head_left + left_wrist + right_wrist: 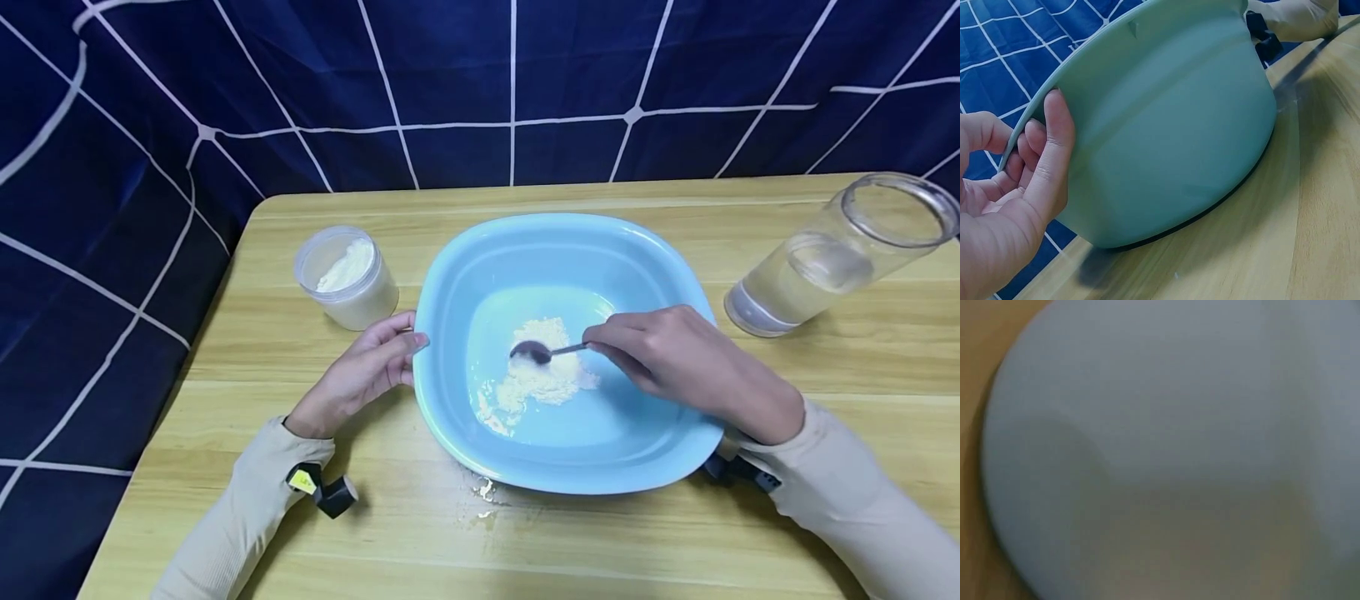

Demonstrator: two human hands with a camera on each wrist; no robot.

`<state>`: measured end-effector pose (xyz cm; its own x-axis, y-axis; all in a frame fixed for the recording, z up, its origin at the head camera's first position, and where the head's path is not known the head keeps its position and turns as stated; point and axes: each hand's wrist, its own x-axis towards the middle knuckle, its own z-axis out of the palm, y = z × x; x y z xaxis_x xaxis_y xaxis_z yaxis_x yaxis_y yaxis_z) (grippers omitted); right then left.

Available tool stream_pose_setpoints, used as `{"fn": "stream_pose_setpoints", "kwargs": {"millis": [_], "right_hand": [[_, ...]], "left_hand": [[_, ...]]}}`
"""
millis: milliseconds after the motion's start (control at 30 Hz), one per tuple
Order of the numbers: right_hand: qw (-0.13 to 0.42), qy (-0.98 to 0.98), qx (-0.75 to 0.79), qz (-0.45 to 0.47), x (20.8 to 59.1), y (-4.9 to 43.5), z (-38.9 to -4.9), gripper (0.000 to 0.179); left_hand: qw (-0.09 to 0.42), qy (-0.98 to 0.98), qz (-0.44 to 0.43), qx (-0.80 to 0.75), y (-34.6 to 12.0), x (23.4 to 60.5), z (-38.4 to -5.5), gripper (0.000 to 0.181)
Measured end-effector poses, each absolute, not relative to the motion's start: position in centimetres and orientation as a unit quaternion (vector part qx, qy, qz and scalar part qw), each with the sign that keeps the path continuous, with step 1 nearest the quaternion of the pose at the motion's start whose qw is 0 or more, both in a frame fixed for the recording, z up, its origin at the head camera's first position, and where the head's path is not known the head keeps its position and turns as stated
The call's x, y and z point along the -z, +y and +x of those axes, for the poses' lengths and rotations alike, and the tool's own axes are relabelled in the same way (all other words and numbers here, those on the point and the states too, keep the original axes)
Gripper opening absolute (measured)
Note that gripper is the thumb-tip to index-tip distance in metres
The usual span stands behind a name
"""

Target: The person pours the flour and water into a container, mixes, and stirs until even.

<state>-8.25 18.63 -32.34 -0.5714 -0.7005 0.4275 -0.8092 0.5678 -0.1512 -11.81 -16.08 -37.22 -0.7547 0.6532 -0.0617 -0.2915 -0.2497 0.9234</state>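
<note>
A light blue plastic basin (pixel 480 250) stands on the wooden table with white powder (pixel 551 383) and some wet patches on its floor. At its left rim my left hand (pixel 371 367) grips the edge; in the left wrist view that hand (pixel 1019 194) pinches the rim between thumb and fingers, against the outer wall (pixel 1172 137). My right hand (pixel 667 358) reaches over the right side and holds a metal spoon (pixel 532 352) by its handle. The spoon's bowl is in the powder. Only the basin's blurred outer wall (pixel 1179 394) is clear in the right wrist view.
A clear plastic jar (pixel 360 292) of white powder stands open left of the basin. To the right stands a tall glass vessel (pixel 810 267) partly filled with clear liquid. Small wet spots (pixel 486 490) lie before the basin. Dark blue gridded cloth (pixel 465 83) hangs behind the table.
</note>
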Motion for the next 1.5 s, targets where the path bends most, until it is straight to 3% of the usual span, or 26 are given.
{"fn": "stream_pose_setpoints", "kwargs": {"millis": [133,233,400,633,767,900,1033,1133,1400,1500], "right_hand": [[0.173,-0.881,-0.157,0.411,32.0,18.7,-8.0,0.009],[0.178,-0.896,-0.126,0.386,31.9,18.6,-7.9,0.027],[0.153,-0.89,-0.131,0.408,31.8,18.3,-7.5,0.023],[0.164,-0.896,-0.121,0.394,31.6,18.3,-7.5,0.025],[0.154,-0.878,-0.151,0.427,31.7,18.3,-7.5,0.01],[0.153,-0.864,-0.186,0.442,31.8,18.6,-7.8,0.029],[0.132,-0.874,-0.183,0.431,32.0,18.8,-8.2,0.007],[0.139,-0.887,-0.168,0.408,32.2,18.9,-8.4,0.026],[0.131,-0.88,-0.194,0.413,32.3,18.9,-8.5,0.024],[0.154,-0.89,-0.174,0.392,32.6,18.9,-8.6,0.025]], "left_hand": [[0.304,0.533,0.166,-0.772,-16.1,37.3,-11.8,0.019],[0.305,0.532,0.163,-0.773,-16.2,37.4,-11.8,0.019],[0.303,0.532,0.161,-0.774,-16.2,37.4,-11.7,0.02],[0.305,0.534,0.159,-0.773,-16.2,37.3,-11.7,0.02],[0.304,0.535,0.159,-0.772,-16.2,37.2,-11.6,0.02],[0.303,0.535,0.161,-0.772,-16.2,37.2,-11.6,0.02],[0.303,0.533,0.165,-0.773,-16.1,37.4,-11.7,0.021],[0.302,0.535,0.167,-0.771,-16.1,37.5,-11.7,0.02],[0.305,0.535,0.161,-0.771,-16.1,37.4,-11.8,0.021],[0.305,0.535,0.159,-0.772,-16.1,37.4,-11.8,0.02]]}}
